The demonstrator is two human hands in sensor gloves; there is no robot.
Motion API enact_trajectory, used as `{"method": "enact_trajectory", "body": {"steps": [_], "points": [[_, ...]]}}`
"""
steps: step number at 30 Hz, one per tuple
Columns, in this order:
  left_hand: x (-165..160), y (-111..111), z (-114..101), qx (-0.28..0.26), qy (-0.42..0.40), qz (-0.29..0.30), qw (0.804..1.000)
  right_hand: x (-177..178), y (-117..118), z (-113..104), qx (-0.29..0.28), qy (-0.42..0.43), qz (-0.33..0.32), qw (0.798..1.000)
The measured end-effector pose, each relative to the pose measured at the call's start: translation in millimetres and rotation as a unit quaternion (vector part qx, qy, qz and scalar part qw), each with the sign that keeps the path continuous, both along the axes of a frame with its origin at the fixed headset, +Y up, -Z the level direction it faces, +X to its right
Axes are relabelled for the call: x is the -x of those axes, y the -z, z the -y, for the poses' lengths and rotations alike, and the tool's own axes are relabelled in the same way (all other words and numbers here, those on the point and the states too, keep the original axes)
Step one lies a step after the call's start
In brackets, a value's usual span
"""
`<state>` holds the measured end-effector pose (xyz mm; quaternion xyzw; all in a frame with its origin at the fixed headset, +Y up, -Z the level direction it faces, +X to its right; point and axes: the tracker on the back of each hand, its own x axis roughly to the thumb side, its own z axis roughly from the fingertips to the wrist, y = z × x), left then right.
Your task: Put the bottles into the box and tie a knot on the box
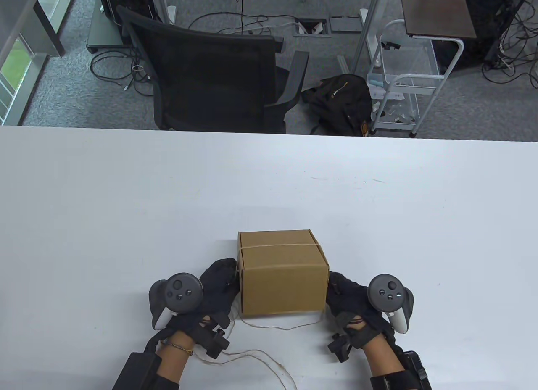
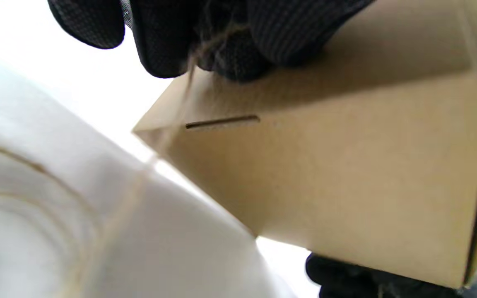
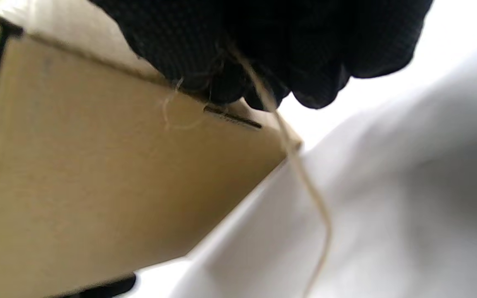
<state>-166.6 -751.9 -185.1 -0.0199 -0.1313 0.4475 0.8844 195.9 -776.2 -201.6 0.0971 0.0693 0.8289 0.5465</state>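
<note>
Both hands are flanking the closed box [image 1: 282,276] at the desk's [image 1: 126,205] near edge: our left hand [image 1: 216,287] is pinching twine [image 1: 273,325] against the box's left side, our right hand [image 1: 349,299] is pinching twine on the right. Bottles are out of sight, presumably inside. One twine loop is already crossing the lid, so we are judging the tying underway; next, crossing the ends calls for steady tension.
</note>
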Motion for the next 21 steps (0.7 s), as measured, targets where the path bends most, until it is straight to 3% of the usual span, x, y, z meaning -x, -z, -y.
{"method": "enact_trajectory", "body": {"steps": [3, 9, 13, 17, 21], "points": [[1.3, -1.1, -2.1, 0.025, -0.07, -0.009, 0.997, 0.7, -3.0, -4.0, 0.016, 0.051, 0.019, 0.998], [1.2, -2.4, -11.3, 0.034, -0.095, -0.048, 0.994, -3.8, -3.9, -12.8, 0.015, 0.074, 0.046, 0.996], [-0.3, 0.4, -11.4, 0.04, -0.061, -0.065, 0.995, -1.0, -2.0, -7.3, 0.082, 0.16, 0.041, 0.983], [-0.4, 8.3, 0.6, 0.07, -0.056, -0.069, 0.994, -0.7, 3.4, 0.9, 0.072, 0.081, 0.069, 0.992], [2.6, 11.7, 0.0, 0.077, -0.073, -0.077, 0.991, -1.5, 3.3, -1.0, 0.09, 0.092, 0.067, 0.989]]}}
